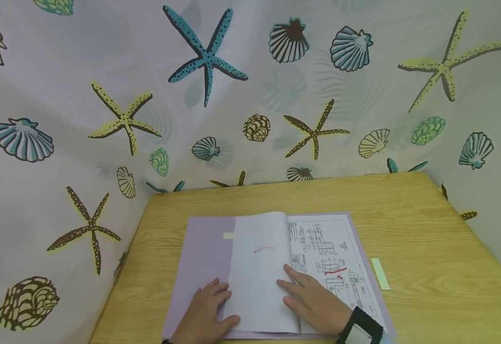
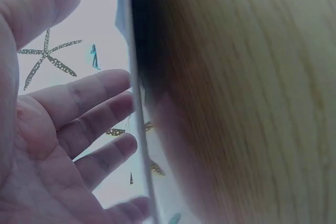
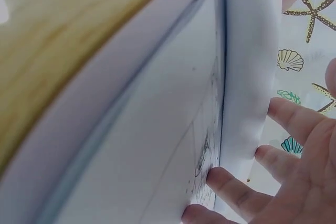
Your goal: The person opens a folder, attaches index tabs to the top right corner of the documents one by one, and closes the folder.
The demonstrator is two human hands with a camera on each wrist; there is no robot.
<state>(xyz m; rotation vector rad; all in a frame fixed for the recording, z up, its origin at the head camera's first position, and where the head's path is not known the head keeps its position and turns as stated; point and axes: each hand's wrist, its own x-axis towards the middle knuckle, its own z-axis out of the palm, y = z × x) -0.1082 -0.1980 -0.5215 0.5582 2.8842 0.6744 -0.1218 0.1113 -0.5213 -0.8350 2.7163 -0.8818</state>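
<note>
A light purple folder [image 1: 205, 243] lies spread open on the table. Inside it, a mostly blank white page [image 1: 256, 291] with a thin red mark is turned leftward, partly over the left cover. To its right is a sheet of technical drawings [image 1: 353, 243] with red strokes. My left hand [image 1: 209, 308] rests on the left cover at the page's edge, its thumb on the page. My right hand [image 1: 316, 303] lies across the fold with fingers extended; in the right wrist view its fingertips [image 3: 220, 177] touch the paper on both sides of the fold.
A pale green strip [image 1: 380, 274] lies on the wooden table [image 1: 439, 248] right of the folder. A small pale tab [image 1: 229, 235] shows on the left cover beside the page. Cloth [image 1: 241, 86] printed with starfish and shells hangs behind and along both sides.
</note>
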